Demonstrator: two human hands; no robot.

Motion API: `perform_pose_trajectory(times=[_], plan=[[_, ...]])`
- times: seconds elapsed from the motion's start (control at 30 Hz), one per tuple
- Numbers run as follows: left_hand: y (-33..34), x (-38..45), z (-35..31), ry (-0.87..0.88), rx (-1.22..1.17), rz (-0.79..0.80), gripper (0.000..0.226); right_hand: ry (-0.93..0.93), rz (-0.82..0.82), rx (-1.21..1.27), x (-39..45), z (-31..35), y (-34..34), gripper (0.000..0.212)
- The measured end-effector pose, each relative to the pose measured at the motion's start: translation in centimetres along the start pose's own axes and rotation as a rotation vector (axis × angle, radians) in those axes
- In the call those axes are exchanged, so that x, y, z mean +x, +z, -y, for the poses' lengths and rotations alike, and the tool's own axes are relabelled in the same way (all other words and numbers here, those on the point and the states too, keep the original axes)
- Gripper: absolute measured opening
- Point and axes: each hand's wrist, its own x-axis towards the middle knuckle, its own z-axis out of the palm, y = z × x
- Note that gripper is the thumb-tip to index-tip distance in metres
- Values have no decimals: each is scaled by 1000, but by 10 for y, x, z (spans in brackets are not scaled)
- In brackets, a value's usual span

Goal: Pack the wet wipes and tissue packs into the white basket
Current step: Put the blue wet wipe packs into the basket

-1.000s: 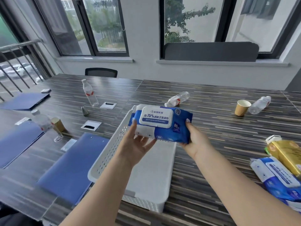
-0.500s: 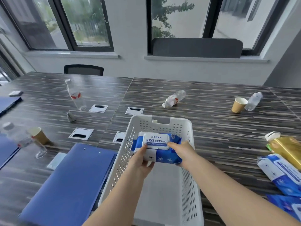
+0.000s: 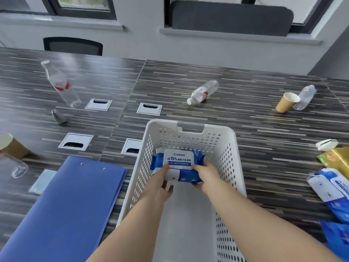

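Note:
A blue and white wet wipes pack (image 3: 178,163) is low inside the far end of the white perforated basket (image 3: 226,148). My left hand (image 3: 160,183) grips its left end and my right hand (image 3: 205,176) grips its right end. More packs lie on the table at the right edge: a blue and white wet wipes pack (image 3: 330,191), a gold tissue pack (image 3: 338,159) and a further blue pack (image 3: 338,237) lower down. The rest of the basket floor holds nothing.
A blue folder (image 3: 66,205) lies just left of the basket. Plastic bottles (image 3: 203,92), (image 3: 60,84), (image 3: 305,97) and paper cups (image 3: 286,102), (image 3: 11,146) are scattered on the striped table, with metal cable ports (image 3: 149,108). A chair (image 3: 72,46) stands at the far side.
Both hands have lowered the wet wipes pack from above the basket down into its far end. The view has tilted downward and closer to the basket.

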Motion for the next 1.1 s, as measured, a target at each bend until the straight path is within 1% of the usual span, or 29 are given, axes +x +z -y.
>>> perform_pose_trajectory(times=[0.1,0.17,0.27,0.37,0.5,0.57,0.67,0.77,0.83,0.93,0.97,1.03,1.1], plan=[[0,14,-4,-15,5,-5,38,-43,-11,28,14,-9,7,43],[1,24,-4,-9,13,-4,43,-70,-38,31,20,-14,9,47],[0,35,-2,10,7,-28,48,-78,-54,54,25,-19,10,48],[-1,40,3,42,27,-34,41,-55,-49,41,26,-25,7,47],[-4,46,11,69,-9,-51,48,-87,-42,47,32,-35,6,52],[-3,47,10,73,15,-82,47,-122,-59,43,36,-39,7,52],[0,49,9,57,55,-139,40,-158,-91,32,40,-44,10,55],[1,48,8,31,3,-100,39,-176,-103,2,46,-45,10,49],[3,46,6,4,-51,-78,37,-168,-111,-17,49,-42,9,49],[5,37,1,-43,-22,-54,21,-149,-142,-70,50,-39,9,50],[6,34,-1,-56,-7,-41,20,-150,-169,-99,50,-38,9,50],[4,22,-5,-50,14,-35,26,-148,-222,-146,43,-34,12,54],[1,9,-8,-29,12,-30,31,-159,-235,-153,33,-27,13,54]])
